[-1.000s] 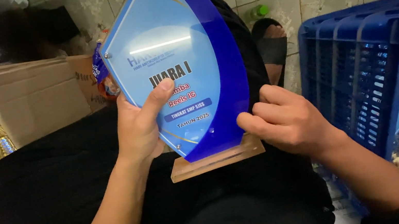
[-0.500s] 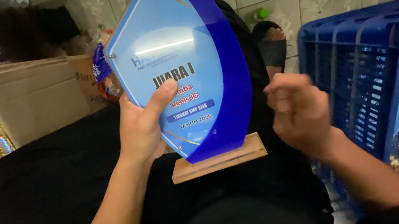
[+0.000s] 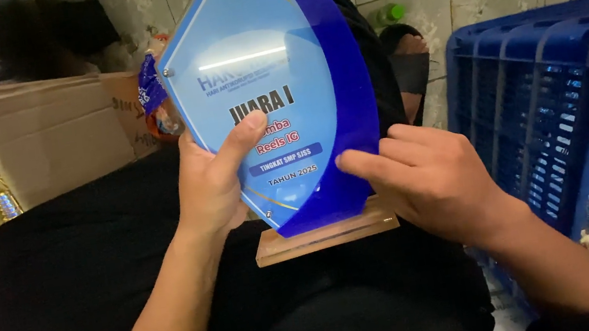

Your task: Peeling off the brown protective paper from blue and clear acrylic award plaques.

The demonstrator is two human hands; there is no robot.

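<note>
My left hand [image 3: 214,181] gripped the blue trophy [image 3: 276,91] while my half-open right hand [image 3: 430,177] touched its right edge.

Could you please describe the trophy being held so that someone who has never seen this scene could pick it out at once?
Start at the person's lap, clad in black, between a cardboard box and a blue crate. The trophy stands there on a wooden base, gripped by the left hand and touched by the right hand. It alone is a leaf-shaped, light blue acrylic panel with a dark blue curved blade behind.
</note>
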